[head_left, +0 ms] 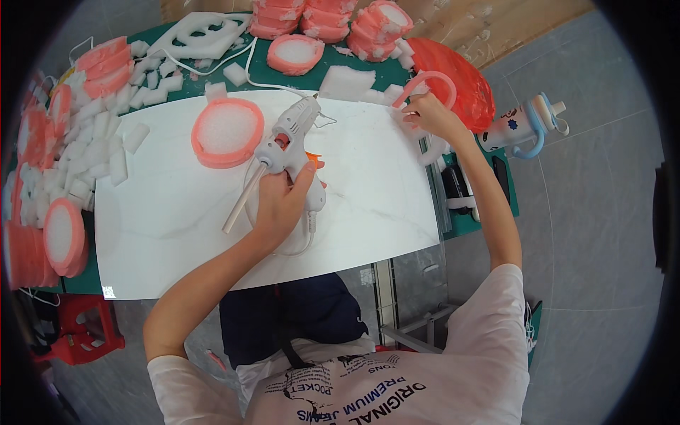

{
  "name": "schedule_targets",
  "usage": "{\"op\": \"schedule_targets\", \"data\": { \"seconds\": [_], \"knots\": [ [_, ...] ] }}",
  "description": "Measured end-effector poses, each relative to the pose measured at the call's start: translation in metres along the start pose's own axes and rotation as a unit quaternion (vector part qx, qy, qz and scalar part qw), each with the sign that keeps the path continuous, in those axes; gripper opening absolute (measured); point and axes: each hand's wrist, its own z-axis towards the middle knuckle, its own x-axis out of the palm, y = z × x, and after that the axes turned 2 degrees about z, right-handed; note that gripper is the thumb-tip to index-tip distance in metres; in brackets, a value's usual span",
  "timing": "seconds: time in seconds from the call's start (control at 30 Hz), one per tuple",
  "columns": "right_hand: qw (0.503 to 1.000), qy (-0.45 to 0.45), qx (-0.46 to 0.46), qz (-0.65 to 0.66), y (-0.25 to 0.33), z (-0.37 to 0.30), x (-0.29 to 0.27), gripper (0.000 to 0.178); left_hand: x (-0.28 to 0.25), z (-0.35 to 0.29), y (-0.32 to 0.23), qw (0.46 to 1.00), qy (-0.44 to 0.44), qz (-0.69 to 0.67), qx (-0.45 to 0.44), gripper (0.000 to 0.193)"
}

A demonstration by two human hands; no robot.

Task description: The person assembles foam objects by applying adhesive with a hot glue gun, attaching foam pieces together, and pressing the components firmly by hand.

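Note:
My left hand [282,200] is wrapped round the grip of a white hot glue gun [292,134] with an orange trigger. A glue stick [244,198] sticks out of the gun's back end, and the nozzle faces away from me. Just left of the gun lies a round piece with a pink rim [227,133] and a white foam middle. At the far right of the white board [354,212], the fingers of my right hand [433,115] are closed on a curved pink foam strip [445,79]. Part of the strip is hidden behind the hand.
Loose white foam blocks [85,152] are heaped at the left. Stacks of pink-rimmed rounds [322,20] stand at the back and left. A red plastic bag [453,74] and a white bottle with a blue handle [511,129] are at the right. A white cord [262,81] crosses the back.

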Motion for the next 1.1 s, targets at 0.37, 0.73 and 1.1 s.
{"op": "schedule_targets", "data": {
  "seconds": [0.37, 0.73, 1.1],
  "knots": [
    [0.995, -0.046, 0.055, -0.062, -0.006, 0.001, 0.013, 0.008, -0.001, 0.0, 0.001, 1.0, 0.003, 0.011, 0.0, 0.027],
    [0.962, -0.246, 0.096, -0.071, 0.011, -0.008, -0.04, 0.007, -0.001, 0.0, -0.002, 1.0, 0.005, 0.012, -0.003, 0.026],
    [0.895, -0.403, 0.164, -0.098, 0.001, -0.051, -0.123, 0.01, -0.001, 0.001, 0.002, 1.0, 0.0, 0.015, 0.006, 0.027]
  ]
}}
